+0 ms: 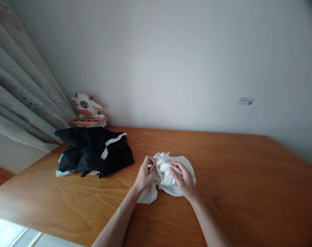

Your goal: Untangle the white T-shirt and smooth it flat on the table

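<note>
both hands, left (145,175) and right (183,181), clutch a bunched white cloth (168,176) on the table (235,178); wall label (246,101) too small to read.

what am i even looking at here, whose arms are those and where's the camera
There is no machine here. The camera sits on a person's head and looks forward and down, so the two bare arms coming in from the bottom edge are that person's own. The left hand and right hand each have a grip on a crumpled white cloth that rests on a wooden table. Further left on the table lies a heap of black clothing with white stripes. Behind it, by the wall, stands a small cartoon cow toy, next to a grey curtain.
</note>
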Motion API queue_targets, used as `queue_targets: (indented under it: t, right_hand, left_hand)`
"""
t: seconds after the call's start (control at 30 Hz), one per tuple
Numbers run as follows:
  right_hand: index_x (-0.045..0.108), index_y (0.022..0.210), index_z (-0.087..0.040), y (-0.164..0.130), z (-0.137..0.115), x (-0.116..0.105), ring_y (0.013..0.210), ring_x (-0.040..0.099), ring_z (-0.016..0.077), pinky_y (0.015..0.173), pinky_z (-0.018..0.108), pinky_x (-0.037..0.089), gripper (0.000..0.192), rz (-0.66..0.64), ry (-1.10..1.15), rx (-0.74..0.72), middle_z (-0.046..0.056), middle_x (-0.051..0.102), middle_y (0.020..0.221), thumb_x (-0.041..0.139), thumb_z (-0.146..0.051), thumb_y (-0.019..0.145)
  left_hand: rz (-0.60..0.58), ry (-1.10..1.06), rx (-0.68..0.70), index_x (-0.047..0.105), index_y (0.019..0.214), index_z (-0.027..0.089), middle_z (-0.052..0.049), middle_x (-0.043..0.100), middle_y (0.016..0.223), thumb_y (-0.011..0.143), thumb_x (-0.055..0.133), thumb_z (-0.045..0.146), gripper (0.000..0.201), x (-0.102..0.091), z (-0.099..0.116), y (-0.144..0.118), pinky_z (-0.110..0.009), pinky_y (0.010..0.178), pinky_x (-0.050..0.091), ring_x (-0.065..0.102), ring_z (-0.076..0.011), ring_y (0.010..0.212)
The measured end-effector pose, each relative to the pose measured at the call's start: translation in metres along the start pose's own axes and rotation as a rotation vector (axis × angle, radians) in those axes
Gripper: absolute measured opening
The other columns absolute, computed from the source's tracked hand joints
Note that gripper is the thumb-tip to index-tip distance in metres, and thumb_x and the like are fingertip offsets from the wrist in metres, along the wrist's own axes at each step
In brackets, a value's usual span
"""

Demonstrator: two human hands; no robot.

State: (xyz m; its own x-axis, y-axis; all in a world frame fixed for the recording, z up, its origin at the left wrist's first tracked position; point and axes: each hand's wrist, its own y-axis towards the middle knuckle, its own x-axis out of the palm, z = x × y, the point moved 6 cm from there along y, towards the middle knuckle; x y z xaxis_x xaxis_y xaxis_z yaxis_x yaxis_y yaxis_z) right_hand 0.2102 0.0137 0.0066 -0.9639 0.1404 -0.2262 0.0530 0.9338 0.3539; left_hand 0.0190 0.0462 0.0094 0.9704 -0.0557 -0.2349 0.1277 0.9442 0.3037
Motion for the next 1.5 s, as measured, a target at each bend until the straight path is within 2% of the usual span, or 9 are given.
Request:
queue_targets:
  t: [0.2,0.43,0.73,1.0,1.2,1.5]
  right_hand:
    - [0.070,0.108,-0.023,0.0000,-0.0022,0.0013,0.100,0.073,0.0241,0.088,0.033,0.057,0.031,-0.015,0.007,-0.010,0.007,0.079,0.106,0.062,-0.050,0.095]
    - [0.070,0.110,-0.024,-0.0003,-0.0011,0.0009,0.102,0.072,0.0241,0.089,0.033,0.056,0.029,-0.021,0.003,0.005,0.007,0.078,0.108,0.061,-0.049,0.096]
    - [0.068,0.111,-0.023,0.0003,-0.0031,0.0036,0.103,0.072,0.0246,0.090,0.034,0.056,0.029,-0.033,-0.024,-0.008,0.008,0.077,0.109,0.061,-0.047,0.096]
    - [0.068,0.110,-0.023,0.0000,-0.0040,0.0032,0.100,0.073,0.0246,0.085,0.033,0.057,0.028,-0.020,-0.033,-0.006,0.007,0.078,0.108,0.061,-0.047,0.096]
    - [0.068,0.109,-0.023,-0.0002,-0.0045,0.0028,0.099,0.073,0.0241,0.085,0.033,0.056,0.029,-0.006,-0.044,-0.019,0.007,0.078,0.106,0.060,-0.047,0.095]
    - [0.068,0.108,-0.024,0.0007,-0.0082,0.0024,0.098,0.073,0.0234,0.084,0.033,0.057,0.028,-0.001,-0.038,-0.022,0.007,0.078,0.106,0.061,-0.047,0.096]
  left_hand:
    - [-0.030,0.148,0.120,0.058,0.079,0.021,-0.003,0.061,0.089,0.077,0.049,0.008,0.015,-0.0001,0.0042,0.0015,-0.029,0.082,0.047,0.060,-0.0184,0.089]
    - [-0.037,0.167,0.073,0.068,0.091,0.021,-0.004,0.065,0.097,0.083,0.055,0.014,0.017,-0.0020,0.0023,0.0025,-0.031,0.084,0.050,0.064,-0.0206,0.093]
    - [-0.073,0.155,0.099,0.063,0.071,0.020,-0.005,0.062,0.092,0.074,0.049,0.007,0.020,0.0017,0.0021,0.0028,-0.030,0.086,0.049,0.062,-0.0186,0.091]
    - [-0.067,0.053,0.058,0.070,0.085,0.020,-0.007,0.066,0.100,0.082,0.054,0.013,0.018,0.0008,0.0013,0.0039,-0.032,0.091,0.050,0.064,-0.0202,0.098]
    - [-0.085,0.070,0.018,0.071,0.095,0.020,-0.006,0.067,0.102,0.082,0.057,0.016,0.019,0.0019,0.0015,0.0031,-0.033,0.092,0.051,0.065,-0.0214,0.100]
    - [-0.122,0.072,-0.012,0.070,0.103,0.019,-0.008,0.069,0.107,0.090,0.064,0.036,0.022,0.0032,0.0052,0.0011,-0.037,0.095,0.050,0.065,-0.0243,0.102]
